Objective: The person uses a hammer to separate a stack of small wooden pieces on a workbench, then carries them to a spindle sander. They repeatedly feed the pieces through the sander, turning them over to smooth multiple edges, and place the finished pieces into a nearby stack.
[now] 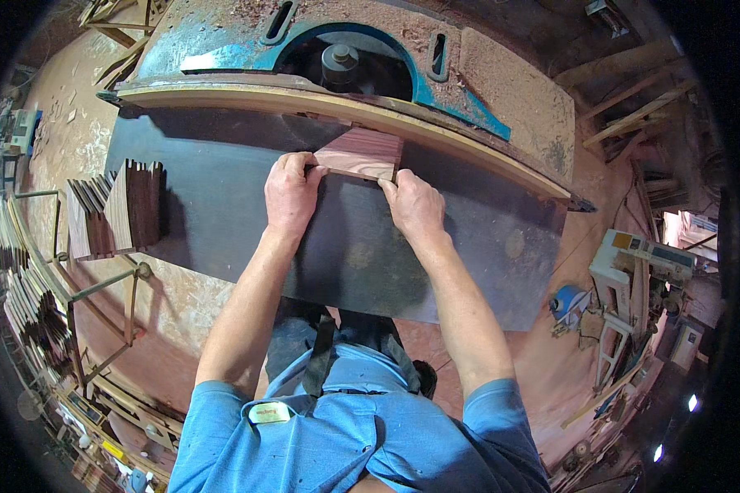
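A reddish-brown wooden board with striped grain lies on the dark machine table, its far edge at the wooden fence. My left hand grips the board's near left corner, thumb and fingers closed on it. At the near right corner, my right hand also holds the board with curled fingers. Behind the fence, a teal guard curves around a dark opening with a round metal spindle. Any cutter at the fence is hidden from view.
Stacked brown wooden pieces stand at the table's left end. A metal-framed rack with more wood is at the left. Sawdust covers the surface behind the fence. To the right are a grey machine and a blue round object.
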Tool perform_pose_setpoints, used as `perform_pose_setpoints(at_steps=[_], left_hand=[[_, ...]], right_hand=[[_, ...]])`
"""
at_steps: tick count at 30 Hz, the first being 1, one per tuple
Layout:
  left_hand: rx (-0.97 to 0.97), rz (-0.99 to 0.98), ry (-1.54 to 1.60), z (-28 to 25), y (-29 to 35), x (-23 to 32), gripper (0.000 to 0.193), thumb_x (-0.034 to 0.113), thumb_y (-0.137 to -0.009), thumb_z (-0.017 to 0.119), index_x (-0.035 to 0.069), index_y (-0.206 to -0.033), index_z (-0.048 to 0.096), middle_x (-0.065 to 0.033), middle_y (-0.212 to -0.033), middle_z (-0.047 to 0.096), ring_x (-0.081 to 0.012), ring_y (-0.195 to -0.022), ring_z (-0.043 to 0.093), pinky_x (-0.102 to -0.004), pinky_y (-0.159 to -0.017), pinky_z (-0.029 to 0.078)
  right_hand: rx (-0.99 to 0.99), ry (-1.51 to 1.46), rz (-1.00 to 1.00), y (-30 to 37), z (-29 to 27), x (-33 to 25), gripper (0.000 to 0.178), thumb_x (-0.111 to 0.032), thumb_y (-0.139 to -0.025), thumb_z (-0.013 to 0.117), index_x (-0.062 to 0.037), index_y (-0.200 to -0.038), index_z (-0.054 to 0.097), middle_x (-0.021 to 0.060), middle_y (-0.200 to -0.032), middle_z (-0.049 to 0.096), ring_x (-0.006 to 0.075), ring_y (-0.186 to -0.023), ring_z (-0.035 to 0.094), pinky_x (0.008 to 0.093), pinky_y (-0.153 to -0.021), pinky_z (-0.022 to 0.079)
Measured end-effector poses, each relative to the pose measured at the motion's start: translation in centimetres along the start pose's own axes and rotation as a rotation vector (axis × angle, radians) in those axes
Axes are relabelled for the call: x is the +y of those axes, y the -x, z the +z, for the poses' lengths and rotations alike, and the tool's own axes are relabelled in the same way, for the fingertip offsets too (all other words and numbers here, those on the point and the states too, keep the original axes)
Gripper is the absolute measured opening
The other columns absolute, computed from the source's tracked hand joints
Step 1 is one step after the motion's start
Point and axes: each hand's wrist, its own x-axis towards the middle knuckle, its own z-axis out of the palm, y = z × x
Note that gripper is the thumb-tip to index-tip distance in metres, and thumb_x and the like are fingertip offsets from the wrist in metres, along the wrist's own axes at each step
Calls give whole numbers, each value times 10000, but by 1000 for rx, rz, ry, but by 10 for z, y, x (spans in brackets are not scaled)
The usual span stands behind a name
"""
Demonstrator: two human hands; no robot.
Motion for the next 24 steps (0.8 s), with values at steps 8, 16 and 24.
perform_pose_setpoints(at_steps=[8,16,24], left_hand=[[34,40,4,0,-5,-10,204,128,-794,778,62,-957,675,-103,-955,689,-296,-909,666,-380,-803,536],[42,48,19,-4,-8,-18,212,139,-794,789,59,-959,682,-100,-945,695,-282,-871,675,-360,-775,539],[12,21,28,-9,-12,-17,179,132,-791,771,57,-926,680,-104,-938,702,-295,-905,675,-374,-808,537]], right_hand=[[-4,26,-24,-3,-1,-6,362,-374,-917,663,-16,-877,634,195,-822,706,365,-778,710,477,-687,565],[-19,31,-36,-6,1,-12,362,-379,-923,650,-20,-882,642,193,-840,711,364,-789,712,478,-704,565],[1,18,-49,-8,5,-14,383,-402,-939,619,-24,-886,644,189,-839,712,367,-790,711,483,-705,563]])
